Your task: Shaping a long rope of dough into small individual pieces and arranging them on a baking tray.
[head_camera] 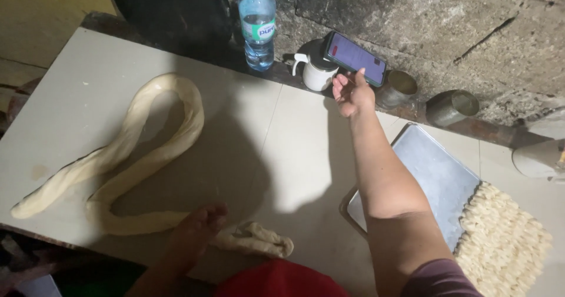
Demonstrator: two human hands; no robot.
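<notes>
With the left hand resting flat, grip loose, on the long pale looped dough rope on the white tabletop, the right hand, open-fingered, should tap the propped dark smartphone lightly, without toppling it.

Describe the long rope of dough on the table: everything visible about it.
The dough rope is pale cream, soft and smooth-looking, rolled thick and bent into a long loop on the light table. Its closed bend points toward the water bottle; one end tapers near the table's left edge, the other runs to a crumpled end at the near edge. The left hand rests on it there. The right hand is away, at a phone.
</notes>
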